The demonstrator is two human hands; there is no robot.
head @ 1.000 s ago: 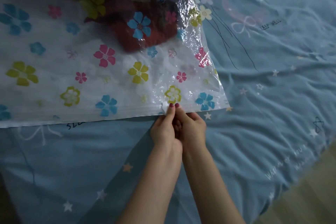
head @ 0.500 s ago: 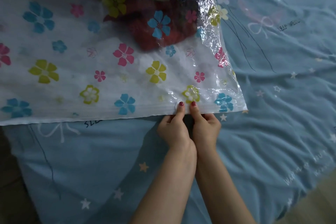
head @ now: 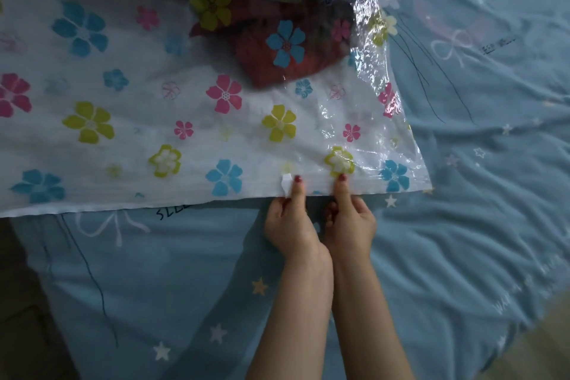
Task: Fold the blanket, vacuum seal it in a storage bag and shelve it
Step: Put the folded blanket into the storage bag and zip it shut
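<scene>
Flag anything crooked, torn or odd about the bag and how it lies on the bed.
Nothing looks torn. The storage bag lies flat on the bed sheet, its near edge slanting across the view. The blanket sits bunched toward the far right corner. Both hands, left hand and right hand, pinch that edge beside a small white slider.

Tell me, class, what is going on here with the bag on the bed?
A person is closing a flowered storage bag that lies on a blue bedsheet. Both hands pinch the bag's near edge, side by side: the left hand at a small white slider clip, the right hand just beside it. A folded dark red blanket is already inside, at the far end. No vacuum is in view.
</scene>
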